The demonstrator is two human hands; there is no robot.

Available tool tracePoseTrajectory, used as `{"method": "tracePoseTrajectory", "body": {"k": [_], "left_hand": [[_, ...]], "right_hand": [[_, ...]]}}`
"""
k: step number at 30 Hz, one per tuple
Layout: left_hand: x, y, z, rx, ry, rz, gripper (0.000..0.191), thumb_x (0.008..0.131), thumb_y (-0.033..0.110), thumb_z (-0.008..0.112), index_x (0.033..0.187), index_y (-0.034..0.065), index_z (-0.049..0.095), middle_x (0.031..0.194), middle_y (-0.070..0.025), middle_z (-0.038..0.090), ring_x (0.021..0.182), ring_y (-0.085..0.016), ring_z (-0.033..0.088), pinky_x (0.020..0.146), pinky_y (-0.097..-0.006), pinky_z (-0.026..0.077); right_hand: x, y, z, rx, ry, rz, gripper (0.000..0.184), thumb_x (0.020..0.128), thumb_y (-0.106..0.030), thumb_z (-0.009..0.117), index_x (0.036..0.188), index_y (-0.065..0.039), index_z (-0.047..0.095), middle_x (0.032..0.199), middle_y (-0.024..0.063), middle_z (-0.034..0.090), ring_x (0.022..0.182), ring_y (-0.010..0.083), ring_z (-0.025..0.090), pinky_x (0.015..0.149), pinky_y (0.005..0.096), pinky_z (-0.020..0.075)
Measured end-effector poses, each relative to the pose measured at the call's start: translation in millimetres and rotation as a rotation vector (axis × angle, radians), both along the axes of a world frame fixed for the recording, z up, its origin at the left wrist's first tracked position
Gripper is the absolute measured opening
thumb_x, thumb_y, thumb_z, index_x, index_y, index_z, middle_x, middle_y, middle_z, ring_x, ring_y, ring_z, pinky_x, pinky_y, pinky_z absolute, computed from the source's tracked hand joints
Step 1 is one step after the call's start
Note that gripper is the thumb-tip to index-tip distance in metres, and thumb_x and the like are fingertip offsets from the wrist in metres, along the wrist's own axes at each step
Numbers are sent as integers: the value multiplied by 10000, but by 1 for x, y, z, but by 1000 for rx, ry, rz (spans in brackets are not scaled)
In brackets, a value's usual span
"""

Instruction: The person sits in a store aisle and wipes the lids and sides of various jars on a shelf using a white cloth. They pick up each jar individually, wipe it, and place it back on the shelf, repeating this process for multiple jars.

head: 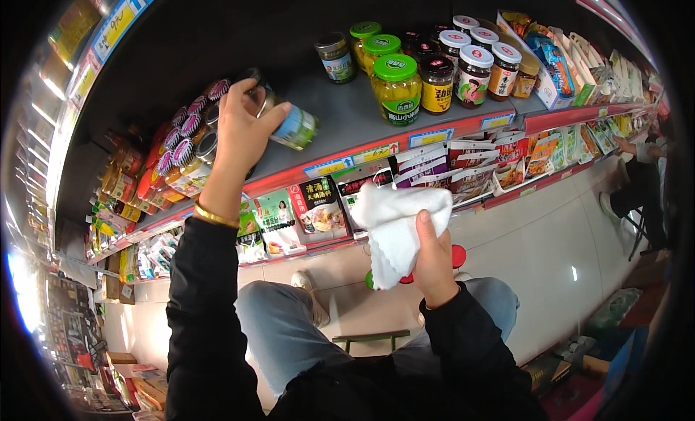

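Observation:
My left hand (244,130) grips a glass jar (296,129) by its upper end, above the grey shelf (336,109). The jar tilts, its blue and green label towards the right, and looks slightly blurred. Folded in my right hand (436,266) is a white cloth (399,220), held in front of the lower shelf with the thumb on top. A similar dark-lidded jar (335,58) stands upright farther back. Just left of my left hand are jars with striped lids (190,125) and a dark-lidded jar (207,147), partly hidden by the hand.
Green-lidded jars (396,90) and white-lidded jars (473,76) stand right of centre. Price tags line the red shelf edge (467,126). Seasoning packets (319,206) fill the lower shelf. A green stool bar (372,338) lies between my knees. Another person (640,187) sits at far right.

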State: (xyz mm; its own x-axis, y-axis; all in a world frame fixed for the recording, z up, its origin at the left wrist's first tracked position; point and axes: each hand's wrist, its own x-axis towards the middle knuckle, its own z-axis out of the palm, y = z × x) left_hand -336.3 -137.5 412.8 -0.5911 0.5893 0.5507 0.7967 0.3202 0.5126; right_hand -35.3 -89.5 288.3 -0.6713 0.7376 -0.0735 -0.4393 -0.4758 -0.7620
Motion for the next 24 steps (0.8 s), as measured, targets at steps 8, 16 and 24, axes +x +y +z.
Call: {"method": "tracePoseTrajectory", "body": {"k": [8, 16, 24], "left_hand": [[124, -30, -61, 54, -678, -368, 428, 787, 179, 818, 1065, 0, 546, 911, -42, 545, 814, -100, 491, 705, -255, 451], [150, -42, -102, 30, -690, -356, 449, 758, 160, 820, 1050, -5, 520, 905, -57, 514, 826, -130, 468, 741, -277, 435], [154, -61, -61, 54, -866, -715, 574, 747, 92, 809, 1216, 0, 491, 1010, -35, 520, 947, -108, 517, 863, -248, 425]], "right_hand": [[-18, -32, 5, 1623, -613, -382, 468, 720, -122, 677, 1158, 19, 595, 1201, 217, 526, 1109, 439, 492, 961, 549, 386], [-20, -17, -1, 1517, -693, -442, 567, 631, -209, 793, 1105, 31, 594, 997, 189, 614, 842, 390, 608, 744, 424, 504], [3, 9, 9, 115, -31, 684, 715, 742, -274, 769, 1332, -5, 467, 1164, 70, 612, 1061, 209, 622, 890, 344, 502]]}}
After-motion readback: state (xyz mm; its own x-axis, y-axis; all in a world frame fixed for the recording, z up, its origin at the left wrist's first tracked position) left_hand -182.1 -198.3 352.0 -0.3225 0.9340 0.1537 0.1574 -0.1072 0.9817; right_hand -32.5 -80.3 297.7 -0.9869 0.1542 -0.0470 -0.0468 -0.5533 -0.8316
